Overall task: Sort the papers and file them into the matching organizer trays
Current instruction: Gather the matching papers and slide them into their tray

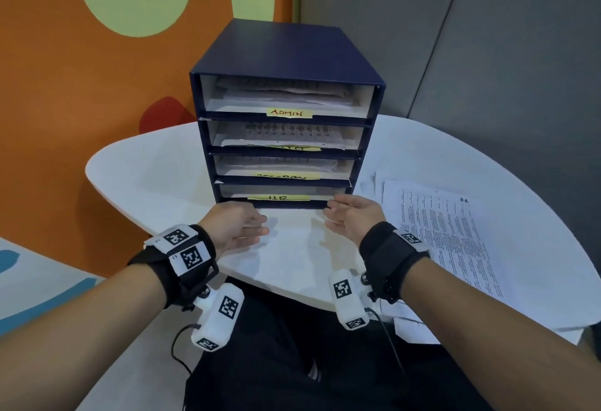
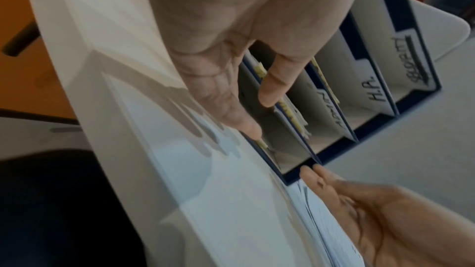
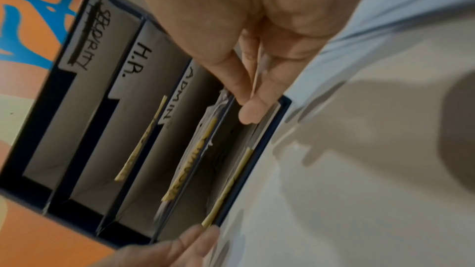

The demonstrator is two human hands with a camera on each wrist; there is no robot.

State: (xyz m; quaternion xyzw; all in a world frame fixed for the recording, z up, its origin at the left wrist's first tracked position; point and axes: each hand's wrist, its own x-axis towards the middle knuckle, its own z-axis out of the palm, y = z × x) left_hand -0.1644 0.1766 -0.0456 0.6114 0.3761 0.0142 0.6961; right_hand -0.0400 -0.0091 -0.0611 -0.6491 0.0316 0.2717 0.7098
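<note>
In front of the navy organizer's bottom HR tray [image 1: 279, 194], the left hand [image 1: 235, 226] and right hand [image 1: 353, 215] are hovering released, risking misfiling since the printed papers [image 1: 445, 235] are lying unsorted at right.

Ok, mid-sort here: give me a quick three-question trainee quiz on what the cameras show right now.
1. True or false: the top tray of the organizer carries a yellow label reading ADMIN.
2. Multiple choice: where does the loose stack of printed papers lie? A) on top of the organizer B) on the white table, to the person's right of the organizer C) in the left hand
3. Fill in: the right hand is in front of the ____ tray, and holds nothing.

Key: 1 true; 2 B; 3 bottom
</note>
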